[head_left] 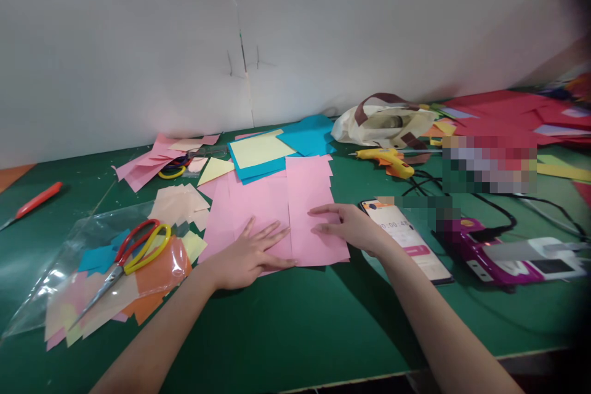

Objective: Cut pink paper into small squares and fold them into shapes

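Several pink sheets (261,197): layered at the centre of the frame, on the green table (286,338).
Left hand (244,255): yours lies on the sheets, fingers spread and released.
Right hand (353,228): your fingers are loosely extended, tips touching the right-hand pink sheet, unclenched.
Phone (410,237): right of centre, near your right wrist.
Red-and-yellow-handled scissors (119,271): lower left, over a clear bag (55,271).
Glue gun (385,159): upper right of the sheets.
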Available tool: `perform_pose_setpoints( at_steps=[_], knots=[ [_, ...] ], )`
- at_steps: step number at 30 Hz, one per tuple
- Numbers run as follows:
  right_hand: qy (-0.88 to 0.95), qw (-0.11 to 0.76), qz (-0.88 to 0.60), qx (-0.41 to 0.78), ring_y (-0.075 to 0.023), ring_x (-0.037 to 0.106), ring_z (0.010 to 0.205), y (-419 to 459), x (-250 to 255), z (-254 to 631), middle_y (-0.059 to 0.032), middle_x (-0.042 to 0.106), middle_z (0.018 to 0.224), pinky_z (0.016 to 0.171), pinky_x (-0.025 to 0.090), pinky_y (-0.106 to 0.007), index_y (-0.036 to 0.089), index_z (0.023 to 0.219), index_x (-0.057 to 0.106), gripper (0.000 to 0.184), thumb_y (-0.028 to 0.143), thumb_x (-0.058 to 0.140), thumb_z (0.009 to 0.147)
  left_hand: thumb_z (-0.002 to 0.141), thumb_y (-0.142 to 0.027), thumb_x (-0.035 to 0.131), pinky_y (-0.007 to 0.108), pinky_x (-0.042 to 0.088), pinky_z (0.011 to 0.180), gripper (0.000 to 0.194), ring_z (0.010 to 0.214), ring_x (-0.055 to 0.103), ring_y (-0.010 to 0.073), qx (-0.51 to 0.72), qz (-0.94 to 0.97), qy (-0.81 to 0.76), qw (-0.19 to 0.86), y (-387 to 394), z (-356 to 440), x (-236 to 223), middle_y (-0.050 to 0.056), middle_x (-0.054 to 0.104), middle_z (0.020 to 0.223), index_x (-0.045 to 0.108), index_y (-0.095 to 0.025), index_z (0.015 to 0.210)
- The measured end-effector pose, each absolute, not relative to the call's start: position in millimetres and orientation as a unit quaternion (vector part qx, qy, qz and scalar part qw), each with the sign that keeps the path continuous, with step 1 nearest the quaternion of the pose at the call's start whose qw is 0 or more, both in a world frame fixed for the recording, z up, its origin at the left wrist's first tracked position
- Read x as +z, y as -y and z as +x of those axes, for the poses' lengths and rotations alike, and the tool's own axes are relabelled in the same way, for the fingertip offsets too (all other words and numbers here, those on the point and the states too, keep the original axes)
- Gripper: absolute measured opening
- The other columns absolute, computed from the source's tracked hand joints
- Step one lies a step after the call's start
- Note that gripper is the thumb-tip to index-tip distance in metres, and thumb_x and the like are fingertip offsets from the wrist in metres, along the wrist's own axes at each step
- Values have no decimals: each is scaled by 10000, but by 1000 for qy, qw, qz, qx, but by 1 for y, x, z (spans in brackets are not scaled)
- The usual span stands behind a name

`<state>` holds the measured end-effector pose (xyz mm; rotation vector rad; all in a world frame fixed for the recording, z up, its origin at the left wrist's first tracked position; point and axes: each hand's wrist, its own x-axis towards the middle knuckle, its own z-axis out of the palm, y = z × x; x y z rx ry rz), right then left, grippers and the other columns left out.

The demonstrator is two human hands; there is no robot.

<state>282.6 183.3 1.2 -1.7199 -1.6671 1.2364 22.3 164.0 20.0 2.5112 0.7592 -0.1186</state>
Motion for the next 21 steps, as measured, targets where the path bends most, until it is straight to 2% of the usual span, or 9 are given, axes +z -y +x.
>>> perform_pose_setpoints(
  at_steps=[4,21],
  knots=[
    [604,221,-621,448,-238,600,963,-184,0,283,-33,651,1134,825,455,-352,272,1014,694,350,316,692,667,919,-158,388,586,-46,1087,491,1413,56,216,-49,923,-280,260,-165,22,20,-76,71,1526,407,-482,1288],
    [594,210,-628,457,-234,595,913,-185,-2,285,-53,674,1031,749,444,-313,253,994,706,339,305,687,660,920,-164,385,579,-42,1094,451,1414,60,208,-54,916,-289,273,-165,23,22,-76,94,1525,471,-456,1252]
  ],
)
